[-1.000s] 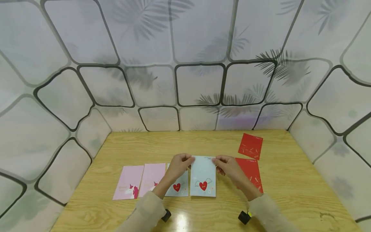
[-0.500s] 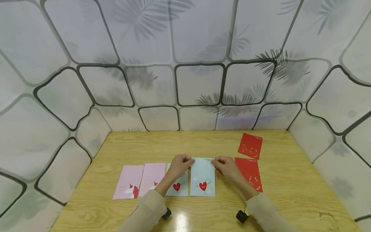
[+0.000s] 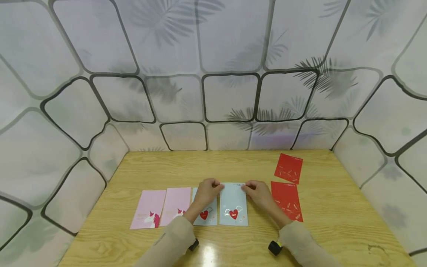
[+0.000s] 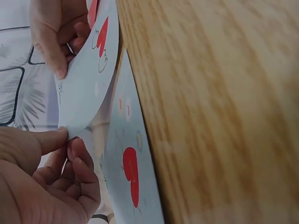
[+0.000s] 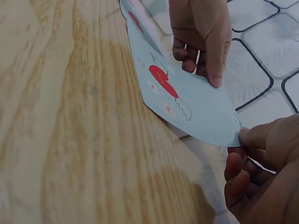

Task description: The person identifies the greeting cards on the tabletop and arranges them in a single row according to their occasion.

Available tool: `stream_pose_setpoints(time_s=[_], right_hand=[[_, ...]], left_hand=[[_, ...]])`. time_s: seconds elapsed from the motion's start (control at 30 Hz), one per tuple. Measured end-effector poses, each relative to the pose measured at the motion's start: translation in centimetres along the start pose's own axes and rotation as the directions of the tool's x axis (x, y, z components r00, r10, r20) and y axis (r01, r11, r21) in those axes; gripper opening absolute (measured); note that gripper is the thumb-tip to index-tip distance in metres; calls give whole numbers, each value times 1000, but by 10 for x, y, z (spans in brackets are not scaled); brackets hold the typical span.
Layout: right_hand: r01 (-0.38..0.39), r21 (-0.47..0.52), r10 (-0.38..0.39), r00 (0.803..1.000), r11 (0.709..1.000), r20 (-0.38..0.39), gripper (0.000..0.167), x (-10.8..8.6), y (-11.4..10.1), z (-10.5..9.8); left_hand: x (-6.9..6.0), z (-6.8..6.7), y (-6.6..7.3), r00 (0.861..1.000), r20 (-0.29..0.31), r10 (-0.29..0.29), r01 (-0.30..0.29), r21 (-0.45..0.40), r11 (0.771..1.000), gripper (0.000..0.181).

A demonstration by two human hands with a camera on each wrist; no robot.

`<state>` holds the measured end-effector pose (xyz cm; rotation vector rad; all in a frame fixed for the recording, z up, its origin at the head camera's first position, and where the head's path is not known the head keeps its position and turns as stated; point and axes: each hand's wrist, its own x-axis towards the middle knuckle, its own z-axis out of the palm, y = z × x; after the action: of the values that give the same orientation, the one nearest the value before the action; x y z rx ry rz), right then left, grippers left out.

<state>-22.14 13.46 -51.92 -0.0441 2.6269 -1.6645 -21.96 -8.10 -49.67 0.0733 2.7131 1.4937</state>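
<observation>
A light blue card point(image 3: 233, 202) with a red winged heart is pinched at its two far corners. My left hand point(image 3: 207, 193) grips the left corner between thumb and fingers, and my right hand point(image 3: 259, 193) grips the right corner. In the right wrist view the card point(image 5: 201, 109) bows, its far end raised off the table. A second light blue card point(image 3: 210, 217) lies just left of it, partly covered by my left hand and forearm; the left wrist view shows this card point(image 4: 128, 154) below the held one.
Two pink unicorn cards point(image 3: 151, 207) point(image 3: 175, 204) lie to the left on the wooden table point(image 3: 213, 167). Two red cards point(image 3: 288, 168) point(image 3: 287, 200) lie at the right, one behind the other. A patterned fabric wall point(image 3: 230, 98) stands behind the table.
The far end of the held card has come down slightly, with both hands still gripping its corners. My right hand and forearm have shifted a little to the left.
</observation>
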Motion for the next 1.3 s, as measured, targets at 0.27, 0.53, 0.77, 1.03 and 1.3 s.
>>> stream_pose_setpoints(time_s=[0.27, 0.53, 0.77, 1.03, 1.3], right_hand=[[74, -124, -77, 997, 990, -25, 9, 1, 2, 4], [108, -159, -113, 993, 981, -19, 10, 2, 4, 4], [133, -214, -140, 990, 968, -17, 9, 4, 7, 6], [124, -267, -129, 992, 956, -3, 8, 7, 8, 8], [117, -291, -122, 993, 949, 3, 7, 7, 7, 9]], left_hand=[[0, 5, -2, 998, -61, -2, 10, 116, 993, 14], [1, 8, -1, 997, -70, -27, 41, 206, 978, 15], [2, 10, -1, 996, -79, -40, 60, 265, 962, 15], [5, 12, -4, 994, -94, -55, 83, 320, 944, 15], [4, 12, -4, 993, -100, -56, 84, 308, 948, 15]])
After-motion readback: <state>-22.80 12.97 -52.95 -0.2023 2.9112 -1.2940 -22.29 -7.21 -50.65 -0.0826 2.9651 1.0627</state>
